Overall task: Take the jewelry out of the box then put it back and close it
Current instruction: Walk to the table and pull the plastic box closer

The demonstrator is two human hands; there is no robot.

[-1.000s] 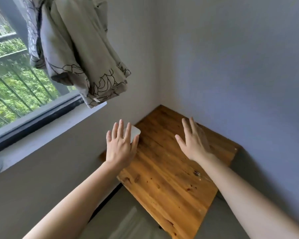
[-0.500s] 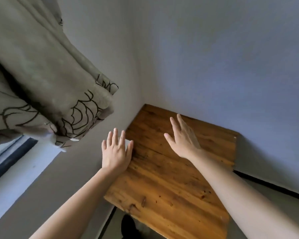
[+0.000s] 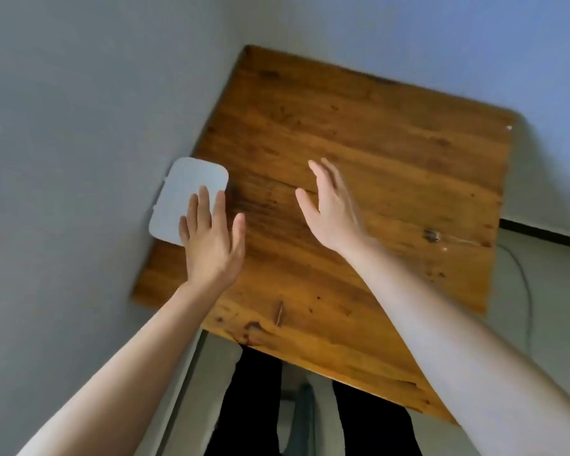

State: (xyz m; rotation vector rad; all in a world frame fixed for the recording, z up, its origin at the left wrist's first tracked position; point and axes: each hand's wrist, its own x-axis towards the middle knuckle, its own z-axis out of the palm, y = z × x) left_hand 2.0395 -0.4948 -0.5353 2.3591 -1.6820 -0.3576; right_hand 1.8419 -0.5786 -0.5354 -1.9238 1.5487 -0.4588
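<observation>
At the table's [image 3: 359, 133] left edge, against the wall, a white box [image 3: 185, 195] lies shut. The left hand [image 3: 211, 245] (fingers spread, gripping nothing) overlaps its near corner; the right hand [image 3: 333, 212] hangs open over bare wood, well apart.

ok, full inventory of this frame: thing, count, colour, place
box: 1, white, lid shut, left edge of table by the wall
table: 1, brown wood, set in the wall corner
cable: 1, thin, dark, on the floor right of table
small dark object: 1, right part of table, too blurred to identify
left hand: 1, open, fingers spread over the box's near end
right hand: 1, open, empty, above mid table
legs: dark trousers, below table's near edge
</observation>
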